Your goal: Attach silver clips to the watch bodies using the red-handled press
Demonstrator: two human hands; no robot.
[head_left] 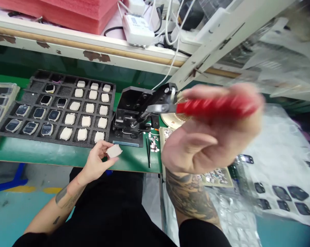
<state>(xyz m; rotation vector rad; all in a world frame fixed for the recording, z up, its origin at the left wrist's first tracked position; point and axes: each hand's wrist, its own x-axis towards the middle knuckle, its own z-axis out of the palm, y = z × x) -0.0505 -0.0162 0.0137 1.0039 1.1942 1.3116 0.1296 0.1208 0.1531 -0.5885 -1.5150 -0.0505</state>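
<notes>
My left hand (96,161) pinches a beige square watch case (114,151) between thumb and fingers, just past the front edge of the foam tray (52,135). Raised close to the camera, my right hand (211,140) is closed around the red lever handle (216,107) and is smeared by motion. A metal rod joins that handle to a black toggle-clamp press (130,115) on the green bench. The press stands between the tray and my right hand. Beige watch cases (86,121) fill the tray's right columns, and watches with dark screens (38,113) sit on its left.
Black tweezers (148,152) lie beside small metallic pieces (153,142) on the green bench (129,159). A bin of small parts (229,181) is under my right forearm. Dark watch faces (280,192) rest on plastic sheeting at right. A shelf (144,56) with cables runs above.
</notes>
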